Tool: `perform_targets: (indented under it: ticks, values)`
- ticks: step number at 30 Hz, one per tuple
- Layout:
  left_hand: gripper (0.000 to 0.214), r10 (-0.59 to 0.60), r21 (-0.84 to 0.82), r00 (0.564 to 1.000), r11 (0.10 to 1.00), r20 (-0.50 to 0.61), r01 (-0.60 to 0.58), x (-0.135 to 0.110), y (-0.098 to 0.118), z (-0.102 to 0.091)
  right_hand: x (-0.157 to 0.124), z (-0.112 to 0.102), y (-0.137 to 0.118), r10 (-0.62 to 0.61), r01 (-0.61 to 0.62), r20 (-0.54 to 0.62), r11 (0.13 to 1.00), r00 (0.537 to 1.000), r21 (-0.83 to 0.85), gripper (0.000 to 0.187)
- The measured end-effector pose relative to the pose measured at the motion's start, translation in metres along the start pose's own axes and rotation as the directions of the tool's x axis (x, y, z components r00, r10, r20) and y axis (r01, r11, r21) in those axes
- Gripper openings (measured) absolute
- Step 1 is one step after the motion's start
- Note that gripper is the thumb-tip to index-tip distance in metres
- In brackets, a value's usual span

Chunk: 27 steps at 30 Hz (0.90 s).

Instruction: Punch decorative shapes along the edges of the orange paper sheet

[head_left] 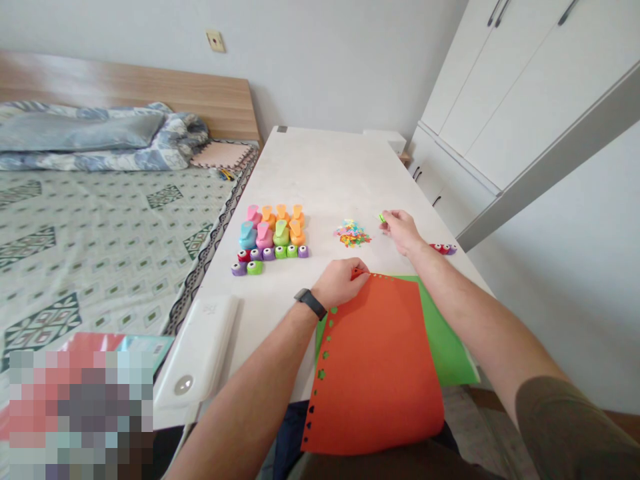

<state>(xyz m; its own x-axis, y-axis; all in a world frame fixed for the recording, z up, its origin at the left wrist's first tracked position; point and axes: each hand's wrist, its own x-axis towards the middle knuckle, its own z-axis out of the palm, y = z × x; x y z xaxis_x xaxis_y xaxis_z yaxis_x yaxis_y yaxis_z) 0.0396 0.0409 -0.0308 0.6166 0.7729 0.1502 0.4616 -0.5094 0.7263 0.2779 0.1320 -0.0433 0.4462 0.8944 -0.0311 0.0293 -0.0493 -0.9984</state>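
Note:
My left hand (345, 280), with a dark band at the wrist, pinches the top edge of an orange-red paper sheet (375, 360). Small shaped holes run along the sheet's left and top edges. Beneath it lies a green sheet (445, 340). Over the table's right side, my right hand (400, 230) closes its fingers on a small bright green paper punch (383, 218), mostly hidden by the fingers. Left of that hand is a pile of colourful paper cut-outs (353, 233).
Several large craft punches (273, 227) and small punches (270, 253) stand in rows at the left. More small punches (443, 249) sit by the right edge. A white device (203, 347) with a cable lies front left on the white table (325, 160). A bed (125, 220) adjoins the left.

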Motion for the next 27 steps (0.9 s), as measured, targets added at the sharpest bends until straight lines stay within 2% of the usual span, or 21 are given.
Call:
perform_targets:
  ticks: [4,8,16,18,20,23,25,27]
  values:
    - [0.022,-0.004,0.004,1.0,1.0,0.005,0.004,0.0,0.002,-0.001,-0.008,0.014,0.002,0.031,-0.034,0.076,0.999,0.997,0.034,0.038]
    - [0.021,-0.011,0.001,1.0,1.0,0.004,0.011,0.0,0.002,-0.002,-0.016,0.024,-0.003,0.007,-0.019,0.136,0.996,0.991,0.086,0.037]
    - [0.021,0.0,0.004,1.0,1.0,0.002,0.0,0.0,0.001,-0.001,-0.026,0.011,-0.015,0.001,-0.013,0.127,0.995,0.992,0.094,0.037]
    - [0.021,0.003,0.004,1.0,1.0,0.002,-0.003,0.0,0.001,0.0,-0.035,0.01,-0.016,0.011,-0.025,0.16,0.996,0.987,0.087,0.036]
    - [0.022,0.006,0.003,1.0,1.0,0.003,-0.006,0.0,0.001,0.0,-0.045,0.012,-0.018,0.029,-0.053,0.252,0.995,0.967,0.088,0.035]
    - [0.021,0.009,-0.001,1.0,1.0,0.002,-0.009,0.0,0.001,-0.001,-0.059,0.021,-0.019,0.082,-0.121,0.422,0.991,0.903,0.065,0.032]
    - [0.021,0.006,-0.005,1.0,1.0,0.004,-0.006,-0.001,0.002,-0.002,-0.064,0.029,-0.018,0.104,-0.136,0.46,0.99,0.882,0.038,0.032]
    - [0.021,0.001,-0.007,1.0,1.0,0.005,-0.001,-0.001,0.002,-0.002,-0.064,0.034,-0.018,0.093,-0.118,0.435,0.993,0.896,0.03,0.032]
